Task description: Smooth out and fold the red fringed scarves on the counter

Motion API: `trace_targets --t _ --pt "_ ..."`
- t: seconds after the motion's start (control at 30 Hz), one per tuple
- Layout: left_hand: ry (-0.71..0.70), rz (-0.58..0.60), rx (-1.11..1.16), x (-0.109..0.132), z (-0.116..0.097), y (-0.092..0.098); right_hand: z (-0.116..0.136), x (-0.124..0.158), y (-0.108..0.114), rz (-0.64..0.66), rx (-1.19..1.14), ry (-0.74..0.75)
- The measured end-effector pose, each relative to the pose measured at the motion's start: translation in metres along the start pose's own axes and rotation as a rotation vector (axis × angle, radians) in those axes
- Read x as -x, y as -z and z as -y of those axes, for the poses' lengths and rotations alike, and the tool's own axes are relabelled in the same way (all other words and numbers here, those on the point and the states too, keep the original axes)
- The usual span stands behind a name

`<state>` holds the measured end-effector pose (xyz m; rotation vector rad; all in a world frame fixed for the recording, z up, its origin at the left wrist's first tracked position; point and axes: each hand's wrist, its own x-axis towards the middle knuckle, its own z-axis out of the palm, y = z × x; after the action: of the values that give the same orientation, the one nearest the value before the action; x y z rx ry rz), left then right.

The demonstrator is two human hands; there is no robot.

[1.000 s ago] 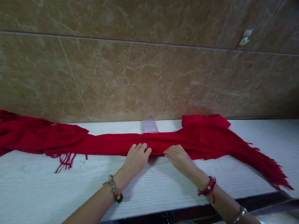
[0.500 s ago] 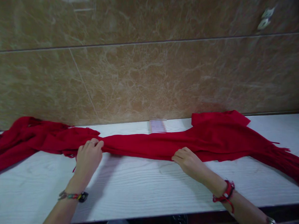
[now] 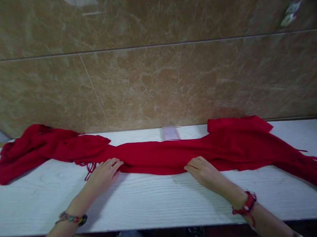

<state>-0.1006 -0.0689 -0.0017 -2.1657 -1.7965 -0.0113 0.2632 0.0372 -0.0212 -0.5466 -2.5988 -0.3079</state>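
A long red scarf (image 3: 156, 156) lies lengthwise over the white table, its middle narrow, its left end bunched and its right part wider with fringe at the far right. My left hand (image 3: 107, 172), with a ring and a beaded bracelet, pinches the near edge left of the middle. Farther right, my right hand (image 3: 202, 171) has its fingers closed on the same near edge. Red cord and a metal bangle circle the right wrist. Some fringe hangs out beside my left hand.
The white wood-grain table (image 3: 148, 203) runs along a brown marble-tiled wall (image 3: 149, 85). A small pale, blurred card-like item (image 3: 171, 133) lies behind the scarf. A white fitting (image 3: 289, 17) is on the wall at upper right.
My left hand has shifted right and nearer along the scarf. The near edge between the hands now sits slightly lower. My right hand keeps its place on the cloth.
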Motion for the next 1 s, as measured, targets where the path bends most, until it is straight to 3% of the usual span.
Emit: trace_targets --t 0.13,0.27,0.43,0.67,0.77,0.9,1.0 --pt "-0.043 0.069 -0.024 -0.010 0.005 0.004 0.000 -0.001 0.001 0.025 0.002 0.000" --pt "-0.078 0.083 -0.035 -0.007 0.032 0.003 -0.001 0.000 0.001 0.040 0.003 -0.013" --pt "-0.021 0.101 0.077 0.000 0.065 -0.003 -0.004 0.003 -0.006 0.008 -0.011 -0.016" --pt "-0.019 0.013 0.242 0.000 0.063 -0.013 -0.005 0.005 -0.010 0.012 -0.020 -0.018" --pt "0.067 -0.043 0.344 -0.003 0.063 -0.003 -0.004 0.004 -0.008 0.012 -0.010 -0.033" --pt "0.213 -0.090 0.454 -0.002 0.066 0.025 -0.004 0.003 -0.007 0.027 0.009 -0.033" --pt "0.226 -0.116 0.452 0.006 0.065 0.042 -0.004 0.002 -0.006 0.053 0.018 -0.040"
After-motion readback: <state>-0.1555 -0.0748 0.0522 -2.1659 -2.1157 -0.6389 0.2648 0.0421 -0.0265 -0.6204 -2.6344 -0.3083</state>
